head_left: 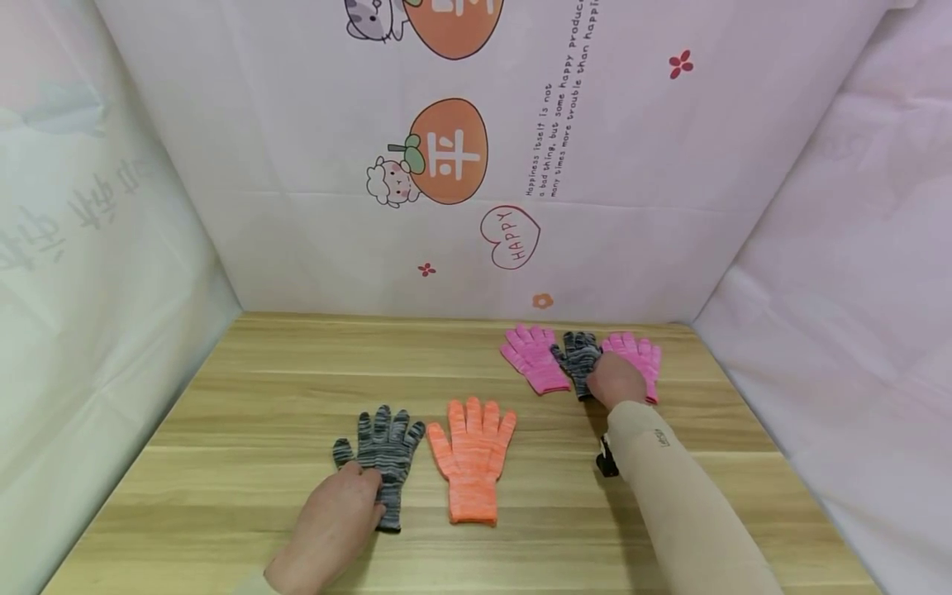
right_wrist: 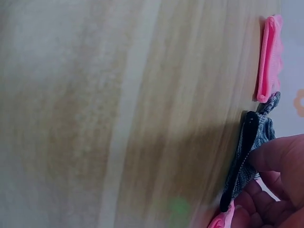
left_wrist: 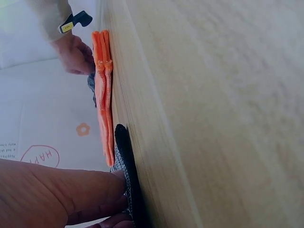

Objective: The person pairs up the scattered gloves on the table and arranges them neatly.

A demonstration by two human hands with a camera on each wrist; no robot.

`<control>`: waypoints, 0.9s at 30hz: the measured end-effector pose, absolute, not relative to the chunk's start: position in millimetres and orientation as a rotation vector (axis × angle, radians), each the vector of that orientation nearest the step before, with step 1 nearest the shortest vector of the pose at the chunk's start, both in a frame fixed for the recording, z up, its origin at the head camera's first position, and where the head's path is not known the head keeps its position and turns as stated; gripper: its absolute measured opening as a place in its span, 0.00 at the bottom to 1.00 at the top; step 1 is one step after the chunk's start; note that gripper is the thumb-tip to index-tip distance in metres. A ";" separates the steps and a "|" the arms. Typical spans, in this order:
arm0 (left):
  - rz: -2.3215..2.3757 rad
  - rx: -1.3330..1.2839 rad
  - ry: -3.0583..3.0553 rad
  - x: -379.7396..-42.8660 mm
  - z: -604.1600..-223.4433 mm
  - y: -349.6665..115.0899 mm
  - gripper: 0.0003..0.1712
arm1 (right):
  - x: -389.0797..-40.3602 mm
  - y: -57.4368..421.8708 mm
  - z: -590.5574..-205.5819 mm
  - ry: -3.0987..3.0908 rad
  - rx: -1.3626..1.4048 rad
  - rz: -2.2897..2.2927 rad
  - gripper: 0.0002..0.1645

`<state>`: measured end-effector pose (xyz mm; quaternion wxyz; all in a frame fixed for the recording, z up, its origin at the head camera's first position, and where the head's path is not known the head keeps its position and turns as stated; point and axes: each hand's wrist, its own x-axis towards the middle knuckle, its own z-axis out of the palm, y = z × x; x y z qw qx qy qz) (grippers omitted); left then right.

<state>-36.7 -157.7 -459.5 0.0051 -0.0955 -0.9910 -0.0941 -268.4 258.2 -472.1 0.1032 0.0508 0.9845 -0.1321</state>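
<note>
A dark grey striped glove (head_left: 392,467) lies near the front of the table, fingers pointing away. My left hand (head_left: 330,521) holds it near the palm and cuff, the thumb close to its black-edged cuff (left_wrist: 130,175) in the left wrist view. Farther back on the right, my right hand (head_left: 619,380) pinches a second dark grey glove (head_left: 578,357). In the right wrist view, the thumb presses that grey glove (right_wrist: 251,156) and the other fingers curl beside it. Pink gloves flank it: one on the left (head_left: 537,359), one on the right (head_left: 647,359), partly hidden by my hand.
An orange glove (head_left: 473,467) lies flat just right of the front grey glove. The wooden table (head_left: 283,372) meets a printed white cloth backdrop (head_left: 297,248) at its far edge, and white cloth walls stand at both sides.
</note>
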 end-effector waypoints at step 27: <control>-0.297 -0.300 -3.111 -37.1 -458.5 -156.0 0.15 | -268.8 252.1 -460.9 2.858 0.083 -0.816 0.32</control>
